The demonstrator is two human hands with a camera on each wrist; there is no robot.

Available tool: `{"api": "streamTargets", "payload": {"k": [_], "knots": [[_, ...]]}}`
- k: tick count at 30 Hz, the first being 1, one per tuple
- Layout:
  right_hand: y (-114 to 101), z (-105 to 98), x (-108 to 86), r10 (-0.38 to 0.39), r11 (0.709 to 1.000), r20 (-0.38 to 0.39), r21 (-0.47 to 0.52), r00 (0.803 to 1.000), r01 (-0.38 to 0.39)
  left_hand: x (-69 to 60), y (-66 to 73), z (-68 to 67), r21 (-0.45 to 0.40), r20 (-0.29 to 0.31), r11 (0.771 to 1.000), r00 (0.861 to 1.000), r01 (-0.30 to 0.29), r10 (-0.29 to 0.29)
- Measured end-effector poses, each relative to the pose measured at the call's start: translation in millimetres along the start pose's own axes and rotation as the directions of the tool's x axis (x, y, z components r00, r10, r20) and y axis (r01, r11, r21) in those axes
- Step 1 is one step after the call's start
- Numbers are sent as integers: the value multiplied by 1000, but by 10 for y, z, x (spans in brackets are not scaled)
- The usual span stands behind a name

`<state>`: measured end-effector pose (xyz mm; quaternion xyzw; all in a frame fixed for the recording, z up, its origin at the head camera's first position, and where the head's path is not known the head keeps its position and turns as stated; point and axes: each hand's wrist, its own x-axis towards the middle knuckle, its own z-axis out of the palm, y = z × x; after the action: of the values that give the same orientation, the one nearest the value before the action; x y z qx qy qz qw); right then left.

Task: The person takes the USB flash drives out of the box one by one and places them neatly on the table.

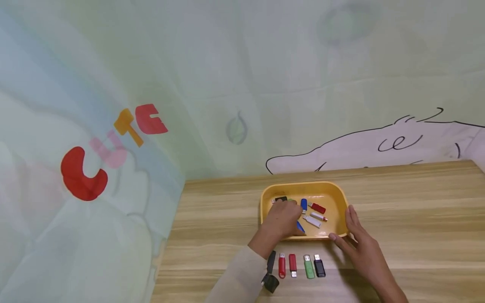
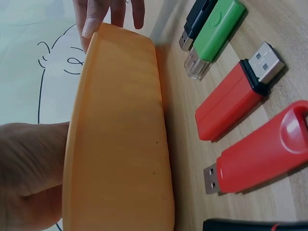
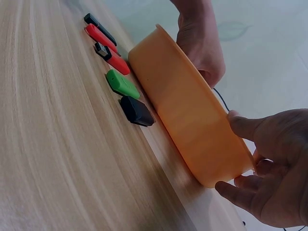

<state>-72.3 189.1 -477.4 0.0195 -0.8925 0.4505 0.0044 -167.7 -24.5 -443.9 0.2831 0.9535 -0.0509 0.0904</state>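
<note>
Inside the yellow tray [image 1: 333, 210], only the head view reveals USB sticks [image 1: 318, 208].

On my feed I see the yellow tray [image 1: 299, 183] sitting flat, a blue USB stick [image 1: 304, 204], red stick [image 1: 318, 208] and white stick [image 1: 312, 221] inside it, a green stick [image 1: 308, 268] and black stick [image 1: 320, 268] just in front, connectors facing it.

We extend our left hand [image 1: 283, 216] forward from a beige-sleeved left forearm [image 1: 238, 275], its back turned up, its fingers bent downward and their tips hidden in all 3 views. Our right hand [image 1: 363, 249] lies apart from it above a bare right wrist [image 1: 383, 281], the thumb [image 1: 338, 239] spread away from loosely straight fingers [image 1: 353, 216].
</note>
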Motion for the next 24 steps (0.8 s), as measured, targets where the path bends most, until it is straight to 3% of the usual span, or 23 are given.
{"api": "streamTargets", "payload": {"k": [14, 24], "knots": [[-11, -5, 4, 5, 1000, 5, 15, 1000, -6, 3, 18, -11, 26, 2, 1000, 1000, 3, -3], [-45, -21, 4, 69, 998, 49, -4, 996, -69, -27, -17, -21, -38, 12, 999, 1000, 7, -6]]}}
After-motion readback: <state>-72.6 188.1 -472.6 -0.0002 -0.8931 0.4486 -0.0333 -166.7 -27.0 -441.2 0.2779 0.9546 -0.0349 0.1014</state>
